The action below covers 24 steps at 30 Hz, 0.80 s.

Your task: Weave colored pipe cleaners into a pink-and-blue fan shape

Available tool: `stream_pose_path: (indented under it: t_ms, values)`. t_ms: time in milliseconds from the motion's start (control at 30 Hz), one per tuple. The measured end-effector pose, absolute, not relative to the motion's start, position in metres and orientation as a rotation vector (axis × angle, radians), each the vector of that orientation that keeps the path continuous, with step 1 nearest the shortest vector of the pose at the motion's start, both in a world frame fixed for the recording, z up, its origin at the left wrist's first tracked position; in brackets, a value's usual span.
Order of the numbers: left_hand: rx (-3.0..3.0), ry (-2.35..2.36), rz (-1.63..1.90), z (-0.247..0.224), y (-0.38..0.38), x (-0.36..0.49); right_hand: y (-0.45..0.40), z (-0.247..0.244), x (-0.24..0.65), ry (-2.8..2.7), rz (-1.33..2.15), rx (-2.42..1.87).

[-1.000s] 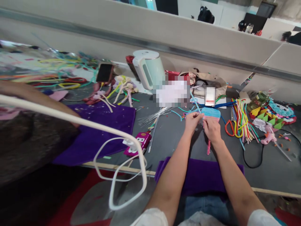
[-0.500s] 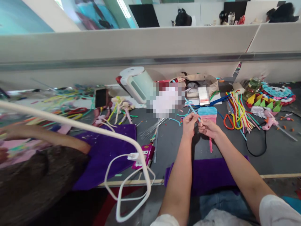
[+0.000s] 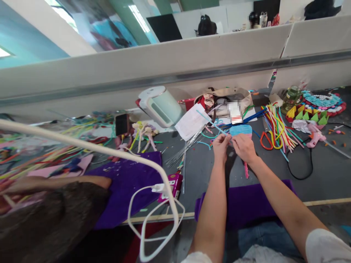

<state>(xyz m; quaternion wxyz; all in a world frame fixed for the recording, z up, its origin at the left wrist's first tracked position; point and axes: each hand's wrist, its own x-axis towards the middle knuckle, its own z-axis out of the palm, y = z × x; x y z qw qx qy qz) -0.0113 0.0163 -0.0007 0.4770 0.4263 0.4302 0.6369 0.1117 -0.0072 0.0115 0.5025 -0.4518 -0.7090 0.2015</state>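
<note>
A light blue pipe cleaner (image 3: 211, 121) slants up and left from my hands. My left hand (image 3: 221, 145) pinches it near its lower end. Close beside it, my right hand (image 3: 244, 147) has its fingers closed at the same end of the pipe cleaner; the fingertips are partly hidden. Behind and beneath the right hand lies a flat piece with a striped blue top (image 3: 240, 129) and a pink lower part, mostly covered by the hand. A pink strip (image 3: 246, 170) sticks out below it.
Orange-and-yellow-handled scissors (image 3: 265, 141) and a bundle of colored pipe cleaners (image 3: 282, 128) lie right, beside a pink glue gun (image 3: 315, 136). Thin wires (image 3: 182, 149) and a power strip (image 3: 171, 187) lie left. A white cable loops in front; another person's arm (image 3: 63, 182) reaches in.
The view has shifted and tilted slightly. My right hand has turned, its back now facing up over the flat piece. The pipe cleaner now shows as a longer, straighter line.
</note>
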Motion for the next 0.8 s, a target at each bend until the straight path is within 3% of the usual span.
stream_pose_path:
  t_ms: [333, 633, 700, 800]
  values:
    - [1.143, 1.114, 1.551, 0.003, 0.016, -0.012, 0.007, 0.0, 0.11, -1.436, 0.838, -1.16]
    - [1.108, 0.914, 1.54, 0.01, 0.013, -0.013, 0.011, 0.0, 0.11, -0.872, 1.713, -0.865]
    - [1.082, 0.895, 1.55, 0.011, 0.013, -0.013, 0.009, 0.003, 0.109, -0.936, 1.619, -0.872]
    - [1.051, 0.925, 1.592, 0.013, 0.012, -0.011, 0.004, 0.009, 0.108, -1.205, 1.139, -0.999]
